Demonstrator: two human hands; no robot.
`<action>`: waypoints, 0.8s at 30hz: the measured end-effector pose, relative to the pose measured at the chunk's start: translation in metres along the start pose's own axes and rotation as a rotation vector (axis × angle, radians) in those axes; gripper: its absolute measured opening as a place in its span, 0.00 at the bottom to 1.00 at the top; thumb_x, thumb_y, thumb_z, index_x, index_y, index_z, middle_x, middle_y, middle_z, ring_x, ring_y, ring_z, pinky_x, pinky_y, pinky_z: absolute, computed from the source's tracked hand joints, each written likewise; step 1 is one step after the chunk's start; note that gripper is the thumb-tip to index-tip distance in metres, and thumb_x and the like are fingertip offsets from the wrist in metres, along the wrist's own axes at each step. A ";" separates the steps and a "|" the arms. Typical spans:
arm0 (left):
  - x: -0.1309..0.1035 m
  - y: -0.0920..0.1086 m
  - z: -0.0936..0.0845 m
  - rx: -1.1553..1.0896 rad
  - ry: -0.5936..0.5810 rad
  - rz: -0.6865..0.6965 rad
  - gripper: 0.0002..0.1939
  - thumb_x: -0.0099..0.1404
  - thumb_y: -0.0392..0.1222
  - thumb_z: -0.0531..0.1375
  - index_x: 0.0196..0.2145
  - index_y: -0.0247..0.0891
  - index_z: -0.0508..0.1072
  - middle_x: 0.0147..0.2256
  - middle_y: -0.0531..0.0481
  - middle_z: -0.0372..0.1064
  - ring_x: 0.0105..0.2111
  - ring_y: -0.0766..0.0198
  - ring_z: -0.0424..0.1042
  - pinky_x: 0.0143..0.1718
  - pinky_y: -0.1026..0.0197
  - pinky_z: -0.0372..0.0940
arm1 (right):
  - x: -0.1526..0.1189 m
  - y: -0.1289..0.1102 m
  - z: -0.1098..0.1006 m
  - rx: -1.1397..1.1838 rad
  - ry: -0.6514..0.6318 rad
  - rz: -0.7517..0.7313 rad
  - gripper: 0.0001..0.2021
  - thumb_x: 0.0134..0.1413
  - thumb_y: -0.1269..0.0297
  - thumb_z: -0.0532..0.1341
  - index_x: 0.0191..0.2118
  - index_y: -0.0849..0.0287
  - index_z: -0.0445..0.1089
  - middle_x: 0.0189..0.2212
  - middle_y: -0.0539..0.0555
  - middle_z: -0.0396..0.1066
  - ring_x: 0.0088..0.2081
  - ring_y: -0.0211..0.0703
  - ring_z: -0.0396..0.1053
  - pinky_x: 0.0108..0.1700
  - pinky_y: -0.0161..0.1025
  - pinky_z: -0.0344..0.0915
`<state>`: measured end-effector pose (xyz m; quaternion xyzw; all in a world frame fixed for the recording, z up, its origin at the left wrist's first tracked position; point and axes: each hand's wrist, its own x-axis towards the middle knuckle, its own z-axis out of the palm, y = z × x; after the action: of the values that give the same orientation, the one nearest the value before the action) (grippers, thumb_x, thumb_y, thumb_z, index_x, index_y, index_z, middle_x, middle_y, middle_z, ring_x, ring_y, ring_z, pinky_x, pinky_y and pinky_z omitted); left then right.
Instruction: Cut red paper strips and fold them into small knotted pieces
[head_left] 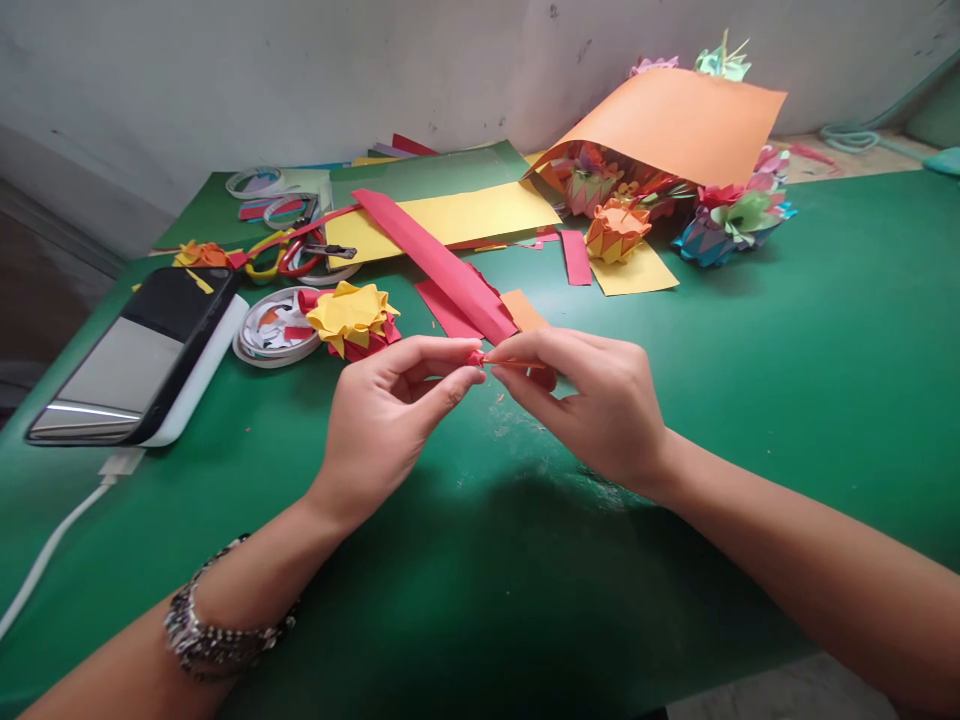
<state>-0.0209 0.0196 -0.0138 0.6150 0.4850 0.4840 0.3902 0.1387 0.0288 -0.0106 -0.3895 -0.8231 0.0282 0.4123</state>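
Note:
Between the fingertips of my left hand (397,410) is a small red piece of paper (477,358), pinched by thumb and forefinger. My right hand (592,400) pinches a thin orange paper strip (517,364), whose left end meets the red piece. Most of the strip is hidden by the right fingers. Just beyond the hands lie a long folded red paper strip (442,265) and a flat orange paper piece (523,310). A yellow-and-red paper flower (354,318) sits beyond my left hand.
At left, a phone (112,370) lies on a white block with a cable (56,545). Scissors (289,252), a cutter (341,250) and tape rolls (277,325) lie behind. Several paper flowers (619,230) stand at the back right under an orange sheet (675,120). Yellow paper (480,215) lies near the wall.

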 end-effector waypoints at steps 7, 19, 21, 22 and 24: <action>0.000 -0.001 0.000 -0.039 0.001 -0.038 0.10 0.53 0.39 0.63 0.35 0.38 0.75 0.33 0.51 0.75 0.30 0.67 0.74 0.34 0.67 0.69 | -0.003 0.005 -0.003 -0.216 0.001 -0.138 0.09 0.56 0.69 0.53 0.30 0.59 0.70 0.23 0.48 0.72 0.24 0.30 0.66 0.27 0.28 0.59; 0.008 0.002 -0.002 -0.286 -0.058 -0.243 0.07 0.52 0.40 0.63 0.31 0.37 0.76 0.30 0.51 0.75 0.29 0.67 0.73 0.33 0.66 0.70 | -0.005 0.003 -0.005 -0.305 -0.046 -0.184 0.11 0.56 0.71 0.52 0.40 0.60 0.71 0.25 0.49 0.74 0.24 0.31 0.66 0.25 0.28 0.59; 0.009 0.002 -0.002 -0.310 -0.069 -0.260 0.07 0.52 0.40 0.63 0.30 0.37 0.76 0.29 0.52 0.74 0.29 0.68 0.73 0.33 0.67 0.70 | -0.005 0.003 -0.004 -0.298 -0.043 -0.173 0.12 0.57 0.70 0.52 0.42 0.60 0.70 0.24 0.49 0.73 0.22 0.30 0.65 0.25 0.28 0.59; 0.009 0.002 -0.002 -0.318 -0.075 -0.266 0.07 0.52 0.40 0.63 0.30 0.37 0.75 0.28 0.52 0.74 0.28 0.68 0.73 0.33 0.67 0.70 | -0.005 0.003 -0.004 -0.294 -0.038 -0.169 0.12 0.57 0.70 0.52 0.43 0.60 0.69 0.24 0.49 0.73 0.22 0.30 0.64 0.25 0.28 0.59; 0.009 0.001 -0.003 -0.321 -0.091 -0.280 0.07 0.52 0.41 0.63 0.30 0.37 0.75 0.28 0.52 0.74 0.28 0.68 0.72 0.33 0.67 0.69 | -0.005 0.003 -0.002 -0.280 -0.028 -0.155 0.11 0.57 0.70 0.52 0.41 0.59 0.70 0.23 0.48 0.72 0.21 0.30 0.63 0.25 0.28 0.58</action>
<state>-0.0228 0.0282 -0.0102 0.4931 0.4643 0.4677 0.5679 0.1441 0.0267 -0.0135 -0.3779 -0.8524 -0.1134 0.3432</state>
